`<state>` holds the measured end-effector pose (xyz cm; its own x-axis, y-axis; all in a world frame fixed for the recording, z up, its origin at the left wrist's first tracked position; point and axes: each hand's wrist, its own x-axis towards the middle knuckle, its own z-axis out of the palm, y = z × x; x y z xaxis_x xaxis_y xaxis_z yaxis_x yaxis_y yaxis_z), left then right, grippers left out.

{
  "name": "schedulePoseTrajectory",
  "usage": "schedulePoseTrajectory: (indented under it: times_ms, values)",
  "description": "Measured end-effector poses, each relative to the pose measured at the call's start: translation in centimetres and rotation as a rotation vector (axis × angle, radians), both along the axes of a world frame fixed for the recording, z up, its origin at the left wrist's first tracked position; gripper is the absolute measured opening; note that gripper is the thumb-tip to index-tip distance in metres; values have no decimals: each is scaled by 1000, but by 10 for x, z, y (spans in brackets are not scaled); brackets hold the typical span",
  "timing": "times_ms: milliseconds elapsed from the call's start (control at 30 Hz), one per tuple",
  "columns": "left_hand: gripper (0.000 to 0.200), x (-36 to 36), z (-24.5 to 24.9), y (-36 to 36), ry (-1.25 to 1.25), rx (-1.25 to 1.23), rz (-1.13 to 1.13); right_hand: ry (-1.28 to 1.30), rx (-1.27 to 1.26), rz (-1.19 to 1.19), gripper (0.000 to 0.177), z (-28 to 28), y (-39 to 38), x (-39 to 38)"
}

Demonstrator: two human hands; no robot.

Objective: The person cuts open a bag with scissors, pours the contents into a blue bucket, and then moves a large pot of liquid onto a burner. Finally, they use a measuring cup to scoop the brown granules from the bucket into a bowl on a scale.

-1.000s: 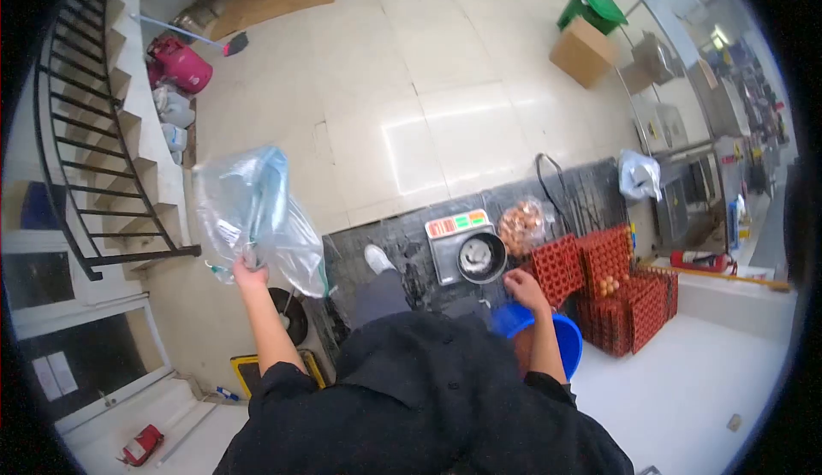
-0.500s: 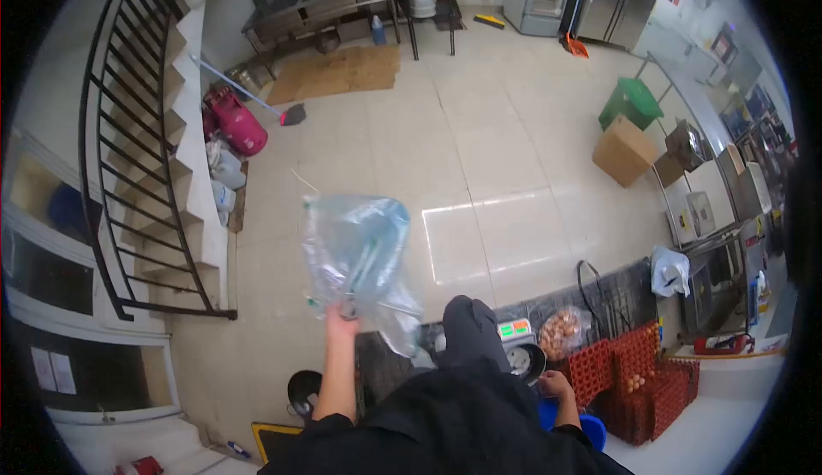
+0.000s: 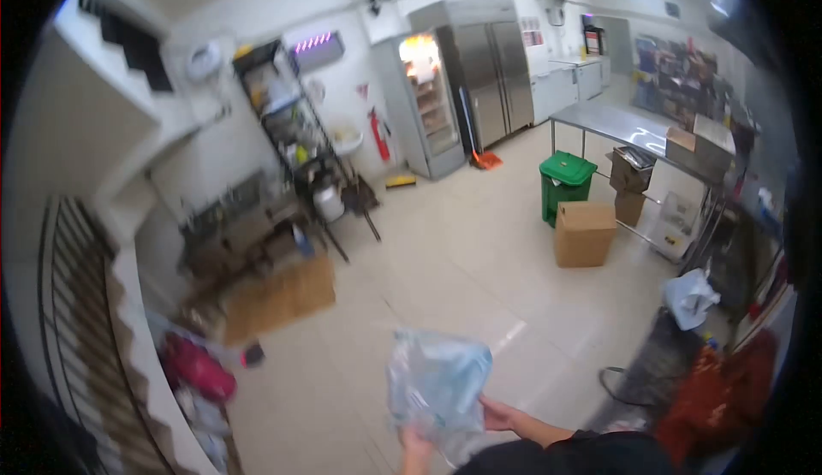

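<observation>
L hand (image 3: 414, 451) grips clear plastic bag (image 3: 437, 379) from below; R hand (image 3: 497, 412) clasps bag's side. Beyond, well apart: cardboard box (image 3: 584, 233), green bin (image 3: 566, 182).

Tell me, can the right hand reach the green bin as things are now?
Probably not: the right hand is at the plastic bag near the body, and the green bin stands far across the floor.

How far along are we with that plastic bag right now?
Done: the clear plastic bag is up in the air, well above the floor. In hand: the left hand grips its lower edge and the right hand its side. Left: it looks crumpled, not spread open, and blur hides any contents.
</observation>
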<state>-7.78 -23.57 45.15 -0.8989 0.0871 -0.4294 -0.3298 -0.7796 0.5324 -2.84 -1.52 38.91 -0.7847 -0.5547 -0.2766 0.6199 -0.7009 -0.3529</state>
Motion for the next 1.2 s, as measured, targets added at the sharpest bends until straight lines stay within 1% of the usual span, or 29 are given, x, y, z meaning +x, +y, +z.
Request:
schedulePoseTrajectory:
  times_ms: [33, 100, 133, 167, 233, 267, 300, 333, 400, 433, 467, 533, 600, 633, 667, 700, 733, 767, 800, 833, 867, 900, 933, 1000, 1033, 1067, 1100, 1133, 1200]
  values:
    - [32, -31, -21, 16, -155, -230, 114, 90, 28, -5, 77, 30, -6, -52]
    - [32, -57, 8, 35, -96, -492, 35, 95, 124, 216, 75, 3, -16, -140]
    - [32, -80, 26, 55, -43, -602, -12, 154, 458, 262, 78, 62, -21, -167]
    - [29, -106, 34, 68, 4, -495, -70, 171, 766, 223, 83, 126, -22, -184]
    - [29, -167, 23, 91, 68, -608, -254, 566, 1037, -22, 81, 112, -12, -245]
    - [29, -198, 15, 104, 106, -662, -342, 543, 1019, -74, 78, 95, 8, -277]
    - [31, -228, 18, 120, 353, -828, -451, 520, 993, -126, 75, 71, 30, -312]
    - [32, -267, 6, 132, 413, -932, -624, 491, 959, -184, 71, 43, 46, -349]
    - [35, -343, -27, 164, 530, -1123, -994, 219, 791, -245, 55, -39, 92, -411]
    - [37, -377, -18, 183, 564, -1154, -1093, 139, 679, -365, 44, -12, 118, -424]
    - [39, -402, -4, 217, 600, -1161, -1187, 58, 585, -477, 37, 30, 155, -427]
    - [44, -436, 16, 311, 765, -1051, -1374, -112, 775, -645, 29, 4, 221, -446]
    - [49, -487, 39, 415, 1026, -866, -1606, -380, 550, -977, 22, 32, 333, -432]
    - [51, -506, 57, 450, 1087, -802, -1690, -547, 579, -1141, 16, 65, 362, -424]
    - [53, -522, 80, 481, 1145, -736, -1765, -570, 876, -1216, 17, 19, 399, -409]
    - [55, -542, 91, 515, 1210, -668, -1832, -745, 1007, -1311, 19, 47, 423, -392]
    - [54, -572, 85, 551, 1128, -619, -1891, -731, 1084, -1365, 21, 14, 452, -369]
    - [53, -607, 70, 581, 1034, -567, -1942, -760, 882, -1567, 26, -44, 482, -347]
    - [52, -638, 53, 608, 924, -510, -1984, -867, 899, -1623, 29, -55, 501, -335]
    - [50, -667, 38, 630, 818, -584, -1869, -982, 914, -1660, 32, -62, 515, -322]
    - [48, -702, 26, 648, 709, -662, -1752, -1179, 1196, -1440, 34, -78, 522, -314]
    - [41, -738, -12, 656, 652, -763, -1568, -1343, 1472, -1214, 36, -90, 556, -314]
    - [32, -773, -58, 657, 558, -931, -1346, -1222, 1320, -1414, 36, -100, 584, -332]
    - [22, -839, -118, 628, 374, -1206, -1259, -971, 973, -1753, 38, -123, 625, -376]
    - [23, -863, -141, 600, 225, -1201, -1264, -1197, 991, -1598, 37, -35, 642, -435]
    - [12, -871, -134, 583, 112, -1227, -1207, -1149, 1104, -1491, 39, -55, 674, -465]
    - [11, -886, -128, 578, 23, -1240, -1183, -1066, 1310, -1409, 39, -128, 715, -494]
    - [11, -899, -126, 577, -37, -1257, -1183, -989, 1445, -1333, 38, -83, 744, -549]
    - [11, -930, -123, 590, -134, -1278, -1198, -747, 1444, -1328, 26, -53, 801, -647]
